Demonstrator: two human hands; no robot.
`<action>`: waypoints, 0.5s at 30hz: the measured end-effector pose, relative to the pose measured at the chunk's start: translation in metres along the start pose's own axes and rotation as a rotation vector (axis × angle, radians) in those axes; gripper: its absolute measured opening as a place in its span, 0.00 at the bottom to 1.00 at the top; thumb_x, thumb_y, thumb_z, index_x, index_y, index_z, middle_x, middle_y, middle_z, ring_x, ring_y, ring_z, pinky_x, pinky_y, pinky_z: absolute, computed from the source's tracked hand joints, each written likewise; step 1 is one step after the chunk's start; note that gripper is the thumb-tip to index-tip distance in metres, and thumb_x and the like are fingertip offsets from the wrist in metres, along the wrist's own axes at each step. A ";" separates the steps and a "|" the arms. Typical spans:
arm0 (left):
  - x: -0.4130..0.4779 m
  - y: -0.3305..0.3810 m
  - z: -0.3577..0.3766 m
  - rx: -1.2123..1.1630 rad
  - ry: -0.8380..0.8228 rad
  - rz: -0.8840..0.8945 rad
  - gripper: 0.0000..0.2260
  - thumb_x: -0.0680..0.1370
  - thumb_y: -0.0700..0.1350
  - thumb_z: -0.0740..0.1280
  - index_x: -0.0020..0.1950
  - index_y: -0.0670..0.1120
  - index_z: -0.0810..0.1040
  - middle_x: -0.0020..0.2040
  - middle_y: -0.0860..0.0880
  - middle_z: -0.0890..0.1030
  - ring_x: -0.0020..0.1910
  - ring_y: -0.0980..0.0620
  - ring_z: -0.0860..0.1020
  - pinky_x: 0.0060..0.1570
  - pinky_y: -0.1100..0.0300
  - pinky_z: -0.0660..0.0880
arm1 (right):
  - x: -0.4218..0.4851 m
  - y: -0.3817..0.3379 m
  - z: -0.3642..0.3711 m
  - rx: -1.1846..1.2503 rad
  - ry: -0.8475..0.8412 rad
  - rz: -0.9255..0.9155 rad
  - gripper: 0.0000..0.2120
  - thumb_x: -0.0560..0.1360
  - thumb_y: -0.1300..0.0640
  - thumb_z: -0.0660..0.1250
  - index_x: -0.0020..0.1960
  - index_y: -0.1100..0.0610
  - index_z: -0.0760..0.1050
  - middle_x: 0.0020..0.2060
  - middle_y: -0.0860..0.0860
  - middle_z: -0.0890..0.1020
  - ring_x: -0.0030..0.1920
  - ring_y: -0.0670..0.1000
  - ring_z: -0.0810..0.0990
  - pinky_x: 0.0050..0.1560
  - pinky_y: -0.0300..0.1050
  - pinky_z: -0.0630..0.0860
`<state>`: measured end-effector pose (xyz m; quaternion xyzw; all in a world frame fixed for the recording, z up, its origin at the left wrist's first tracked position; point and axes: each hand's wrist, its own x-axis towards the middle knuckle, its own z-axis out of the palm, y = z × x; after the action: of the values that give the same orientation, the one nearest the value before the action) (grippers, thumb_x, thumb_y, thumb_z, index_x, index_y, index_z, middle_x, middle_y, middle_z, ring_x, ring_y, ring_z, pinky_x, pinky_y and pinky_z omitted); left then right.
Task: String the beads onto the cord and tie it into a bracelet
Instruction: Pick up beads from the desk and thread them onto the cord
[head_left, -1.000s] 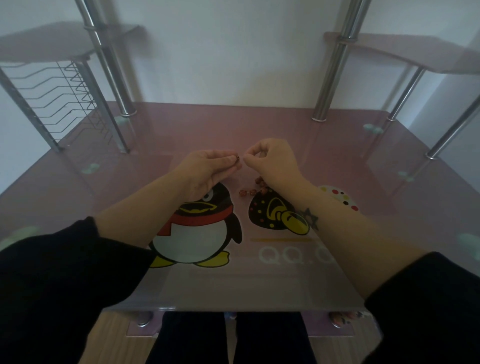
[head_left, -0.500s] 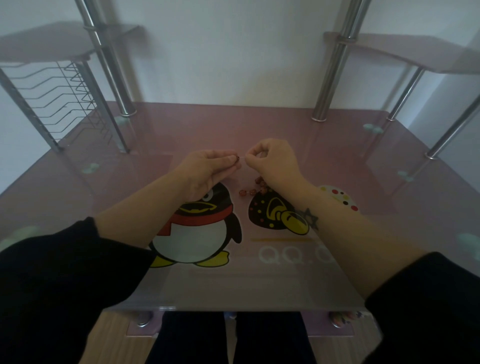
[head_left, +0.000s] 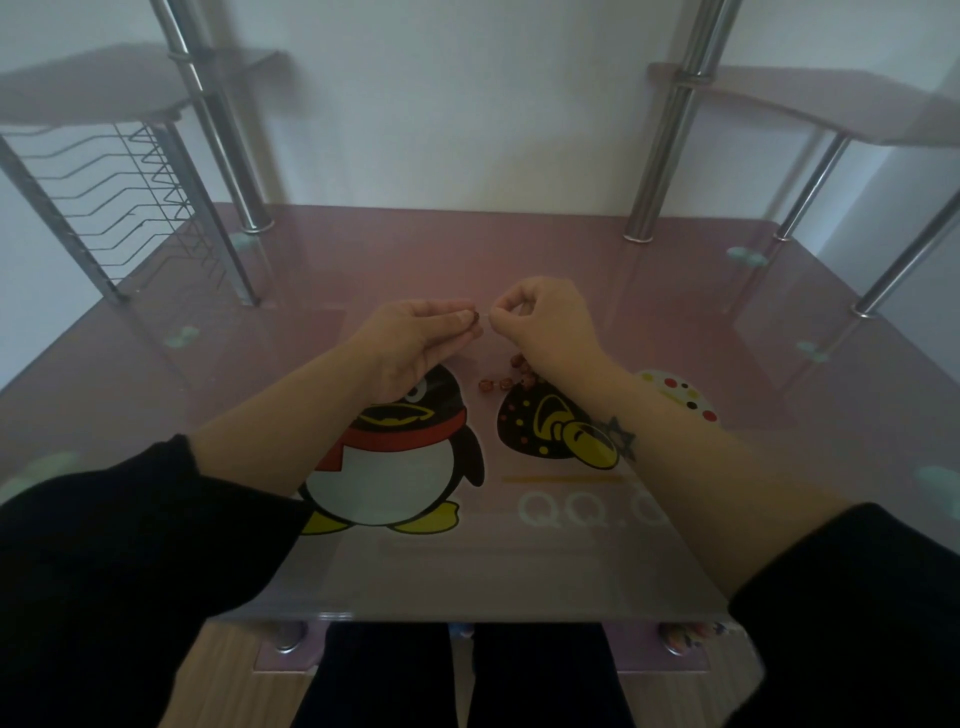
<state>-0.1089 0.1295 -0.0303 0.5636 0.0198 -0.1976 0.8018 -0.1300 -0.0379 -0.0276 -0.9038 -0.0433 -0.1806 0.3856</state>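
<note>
Above the middle of the pink glass table (head_left: 571, 561), my left hand (head_left: 421, 338) pinches a small dark red bead (head_left: 475, 315) at its fingertips. My right hand (head_left: 545, 322) faces it a few centimetres to the right, thumb and forefinger pinching the end of a thin pale cord (head_left: 487, 315) that points at the bead. The rest of the cord is too thin to follow. Several loose reddish-brown beads (head_left: 506, 378) lie on the table just below and between my hands, partly hidden by my right wrist.
A penguin picture (head_left: 395, 467) is printed on the tabletop under my forearms. Chrome posts (head_left: 660, 156) rise at the back and right, carrying side shelves. A wire rack (head_left: 124, 197) stands at the back left. The table's front edge (head_left: 467, 616) lies above my legs.
My hands have stayed almost in place. The right fingertips have drawn slightly away from the bead, leaving a small gap bridged by the cord tip.
</note>
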 end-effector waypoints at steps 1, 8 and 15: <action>0.000 0.000 0.000 -0.005 0.002 -0.002 0.09 0.75 0.32 0.68 0.54 0.36 0.80 0.51 0.40 0.84 0.50 0.49 0.85 0.44 0.65 0.80 | 0.000 0.000 0.000 -0.001 0.002 0.003 0.04 0.72 0.53 0.70 0.39 0.51 0.77 0.30 0.41 0.74 0.29 0.39 0.72 0.30 0.32 0.65; 0.002 -0.001 -0.002 -0.006 -0.017 -0.006 0.09 0.74 0.32 0.69 0.54 0.36 0.80 0.50 0.41 0.85 0.51 0.48 0.84 0.44 0.64 0.80 | 0.000 -0.001 0.000 -0.001 -0.017 0.001 0.04 0.73 0.53 0.70 0.41 0.52 0.77 0.31 0.42 0.75 0.31 0.40 0.73 0.31 0.33 0.67; 0.002 -0.001 -0.002 -0.009 -0.029 -0.007 0.12 0.73 0.33 0.69 0.56 0.35 0.79 0.51 0.39 0.85 0.52 0.47 0.84 0.45 0.64 0.80 | 0.000 -0.003 0.000 -0.013 -0.041 0.001 0.05 0.74 0.52 0.69 0.41 0.52 0.78 0.32 0.41 0.75 0.30 0.40 0.74 0.32 0.35 0.69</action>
<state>-0.1067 0.1306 -0.0323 0.5571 0.0113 -0.2085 0.8038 -0.1304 -0.0363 -0.0254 -0.9098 -0.0497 -0.1624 0.3786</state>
